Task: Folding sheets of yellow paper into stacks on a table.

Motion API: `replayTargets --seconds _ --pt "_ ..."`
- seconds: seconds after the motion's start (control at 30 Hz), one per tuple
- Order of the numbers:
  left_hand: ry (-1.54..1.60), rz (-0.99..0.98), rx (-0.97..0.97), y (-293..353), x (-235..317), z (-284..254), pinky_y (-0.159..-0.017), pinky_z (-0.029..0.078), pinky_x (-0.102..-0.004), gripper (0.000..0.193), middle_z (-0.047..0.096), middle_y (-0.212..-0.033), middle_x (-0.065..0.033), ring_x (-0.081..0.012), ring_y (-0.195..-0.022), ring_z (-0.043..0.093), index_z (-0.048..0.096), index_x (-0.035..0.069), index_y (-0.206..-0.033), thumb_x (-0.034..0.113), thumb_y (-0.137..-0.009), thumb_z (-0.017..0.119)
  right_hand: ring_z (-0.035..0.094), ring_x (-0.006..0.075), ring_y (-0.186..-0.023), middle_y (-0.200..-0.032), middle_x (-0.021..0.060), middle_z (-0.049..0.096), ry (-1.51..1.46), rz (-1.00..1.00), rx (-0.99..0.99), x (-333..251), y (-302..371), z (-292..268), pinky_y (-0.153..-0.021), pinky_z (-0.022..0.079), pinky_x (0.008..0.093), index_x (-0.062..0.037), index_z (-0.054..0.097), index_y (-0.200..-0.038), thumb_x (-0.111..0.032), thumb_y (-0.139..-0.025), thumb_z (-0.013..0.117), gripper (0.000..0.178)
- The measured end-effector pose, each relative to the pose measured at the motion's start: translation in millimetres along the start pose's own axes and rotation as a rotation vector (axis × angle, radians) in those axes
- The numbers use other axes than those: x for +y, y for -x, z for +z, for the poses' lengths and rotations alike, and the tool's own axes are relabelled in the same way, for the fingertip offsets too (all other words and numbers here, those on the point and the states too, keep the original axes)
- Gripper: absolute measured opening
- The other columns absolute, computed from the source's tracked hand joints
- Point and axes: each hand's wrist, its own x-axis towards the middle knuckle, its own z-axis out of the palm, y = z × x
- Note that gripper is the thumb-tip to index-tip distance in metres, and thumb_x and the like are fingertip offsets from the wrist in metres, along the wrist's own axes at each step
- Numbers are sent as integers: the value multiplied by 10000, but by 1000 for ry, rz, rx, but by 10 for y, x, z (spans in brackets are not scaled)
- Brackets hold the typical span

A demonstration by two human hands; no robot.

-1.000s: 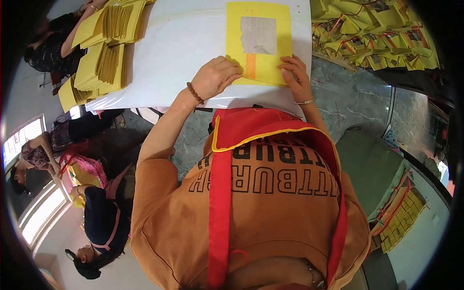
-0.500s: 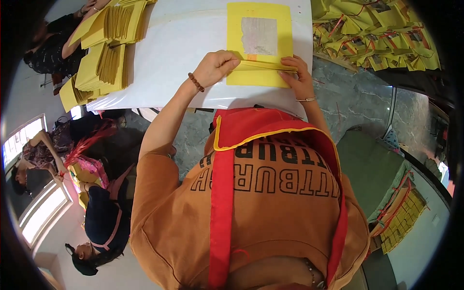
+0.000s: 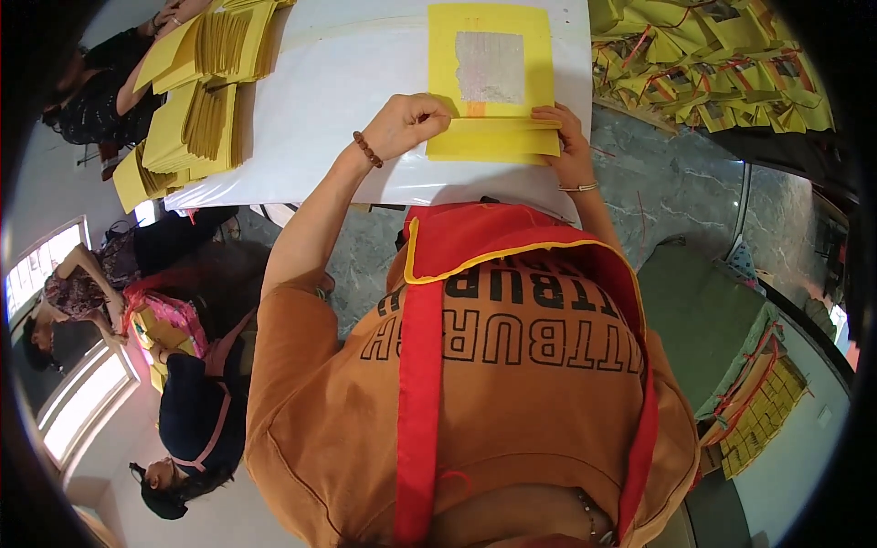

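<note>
A yellow paper sheet (image 3: 443, 64) lies on the white-covered table in front of me, with a grey, rough-edged patch (image 3: 491, 68) on its far part. Across its near part runs a narrow folded ridge (image 3: 502, 124) of the paper. At the left end of that ridge, my left hand (image 3: 406, 123) is closed, thumb and fingers pinched at the paper's edge. My right hand (image 3: 571, 146) grips the ridge's right end, fingers on top; its thumb is mostly hidden.
Stacks of folded yellow papers (image 3: 196, 123) stand at the table's left end. More yellow papers with red strings (image 3: 713, 68) fill the far right. Co-workers (image 3: 196, 411) are on the left. A green-covered surface (image 3: 699, 320) stands to the right.
The paper ridge lies flatter and wider than before. My right thumb has slipped out of sight, and my left hand has shifted slightly left. On the left, co-workers' hands and red strings have moved.
</note>
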Motion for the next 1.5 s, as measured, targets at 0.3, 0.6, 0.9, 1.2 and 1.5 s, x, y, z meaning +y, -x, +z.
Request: replayTargets --seconds 0.3,0.6,0.9,1.2,1.5 --pt "73 -26 -103 -28 34 -72 -628 407 -229 147 593 -758 -30 -81 -686 503 625 -11 -836 122 -789 583 387 233 -1213 -1151 49 533 30 -56 -62 35 -3 -28 -983 357 324 -76 587 -1054 36 -697 615 375" --pt "1 -19 -111 -24 45 -82 -608 412 -237 172 593 -738 -38 -88 -665 504 628 -15 -874 130 -794 582 390 228 -1211 -1186 45 506 65 -47 -83 -7 5 -42 -974 367 318 -76 573 -1075 3 -694 637 395" --pt "-666 581 64 27 216 119 -712 460 -337 377 512 -1151 -138 -256 -836 540 534 110 -1161 129 -790 596 456 198 -984 -961 61 580 22 279 76 -124 -148 37 -812 417 298 -54 643 -928 -191 -765 667 214" --pt "-771 635 -109 10 119 77 -809 433 -343 580 476 -1191 -118 -251 -909 483 502 186 -1231 240 -683 684 457 184 -973 -942 64 580 -75 270 89 -84 -128 50 -777 425 283 -46 645 -915 -201 -771 665 211" --pt "-605 631 -143 -10 148 -13 -822 450 -344 415 541 -1076 -106 -261 -943 508 568 138 -1124 241 -733 663 470 175 -972 -976 66 576 -196 318 83 61 -94 30 -796 424 276 -40 637 -932 -190 -790 651 207"
